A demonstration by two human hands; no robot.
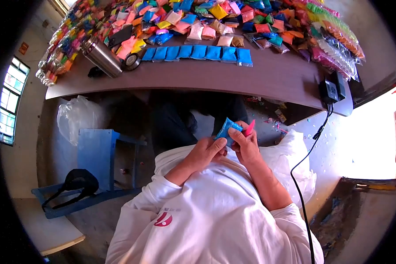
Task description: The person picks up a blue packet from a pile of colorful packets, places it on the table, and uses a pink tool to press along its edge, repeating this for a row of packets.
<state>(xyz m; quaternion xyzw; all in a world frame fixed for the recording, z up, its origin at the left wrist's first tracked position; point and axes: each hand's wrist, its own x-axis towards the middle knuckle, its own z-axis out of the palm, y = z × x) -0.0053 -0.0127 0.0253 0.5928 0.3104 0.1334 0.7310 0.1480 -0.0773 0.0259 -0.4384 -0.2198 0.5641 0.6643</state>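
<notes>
Over my lap, a small, plump blue plastic packet (227, 128) is pinched between my two hands. My left hand (210, 151) has its thumb pressed on the packet's lower left edge, with the fingers curled beneath. From the right side, my right hand (245, 143) lays its thumb on the packet's face. A slim, bright pink object (250, 127) pokes up from the right hand's fingers; its kind cannot be made out. Ahead, a row of several similar flat blue packets (199, 52) lies side by side on the table.
Heaps of multicoloured packets (171, 20) cover the back of the table (176, 79). A steel flask (102, 56) lies tilted at the left. A black power adapter (328, 91) sits at the right edge, its cord hanging past my right side. A blue stool (96, 154) stands left, white plastic bags (290, 163) right.
</notes>
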